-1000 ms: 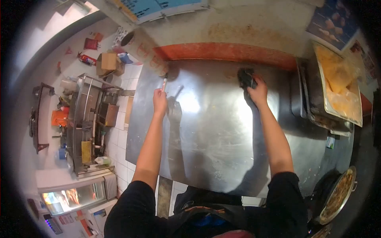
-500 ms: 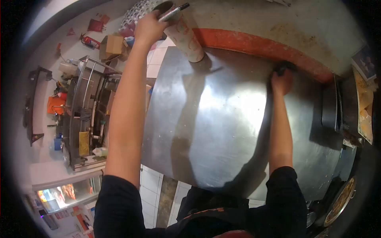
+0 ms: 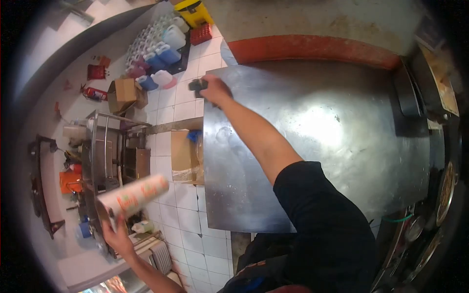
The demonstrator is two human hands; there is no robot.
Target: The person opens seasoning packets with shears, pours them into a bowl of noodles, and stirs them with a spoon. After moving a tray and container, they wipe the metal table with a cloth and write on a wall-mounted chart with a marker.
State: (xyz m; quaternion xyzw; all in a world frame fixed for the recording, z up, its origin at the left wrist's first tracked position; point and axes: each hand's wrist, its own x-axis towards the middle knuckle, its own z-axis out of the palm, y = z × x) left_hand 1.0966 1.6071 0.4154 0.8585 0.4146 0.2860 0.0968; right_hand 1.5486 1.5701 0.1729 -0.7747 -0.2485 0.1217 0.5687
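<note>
My right hand (image 3: pixel 215 90) reaches across the steel table (image 3: pixel 317 146) to its far left corner and presses a dark cloth (image 3: pixel 198 86) onto the metal at the edge. My left hand (image 3: pixel 116 238) is out to the lower left, away from the table, gripping a white paper roll with red print (image 3: pixel 134 194) that points up and to the right over the tiled floor. A wet smear shows on the steel just below my right forearm.
An orange wall strip (image 3: pixel 312 49) runs behind the table. A dark tray (image 3: pixel 408 97) sits at the right end. On the floor to the left are a cardboard box (image 3: pixel 183 156), several plastic jugs (image 3: pixel 156 49) and a metal rack (image 3: pixel 105 156).
My left hand lifted the paper roll off the table's far left corner and swung it down to my left. My right hand slid the cloth from the back right across to the left corner.
</note>
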